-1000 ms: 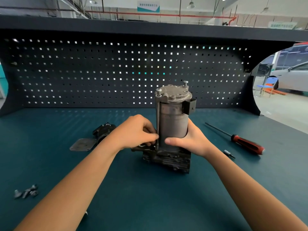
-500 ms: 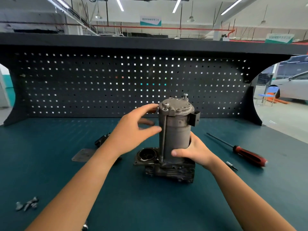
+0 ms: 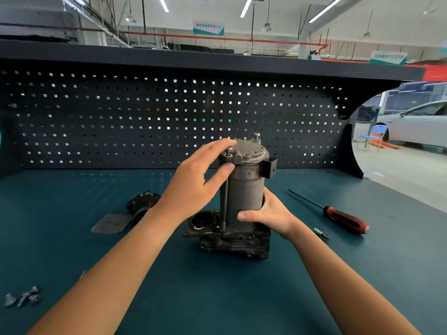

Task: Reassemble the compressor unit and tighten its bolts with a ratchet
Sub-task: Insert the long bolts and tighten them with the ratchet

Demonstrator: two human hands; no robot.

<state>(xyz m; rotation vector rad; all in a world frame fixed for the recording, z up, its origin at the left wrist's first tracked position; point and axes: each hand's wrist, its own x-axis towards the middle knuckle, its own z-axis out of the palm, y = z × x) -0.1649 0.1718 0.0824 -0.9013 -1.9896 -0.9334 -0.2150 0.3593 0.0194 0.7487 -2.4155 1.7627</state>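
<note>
The grey compressor unit (image 3: 245, 197) stands upright mid-bench on its dark finned base (image 3: 235, 244). A long bolt (image 3: 226, 192) runs down its left side, with its head sticking up from the top cap. A second bolt head (image 3: 256, 135) stands at the cap's far edge. My left hand (image 3: 193, 182) reaches the cap with straight fingers. Its index finger lies on the cap's top and its thumb touches the side just under the rim, with the bolt head between them. My right hand (image 3: 271, 213) grips the lower part of the cylinder from the right.
A red-handled screwdriver (image 3: 346, 217) and a small bit (image 3: 320, 233) lie to the right. To the left lie a flat cover plate (image 3: 110, 223) and a black part (image 3: 142, 204). Loose bolts (image 3: 23, 297) sit near the left front. A pegboard (image 3: 145, 122) closes the back.
My left hand rose from the compressor's base to the top cap, uncovering the round opening in the base. The right hand kept its grip on the cylinder.
</note>
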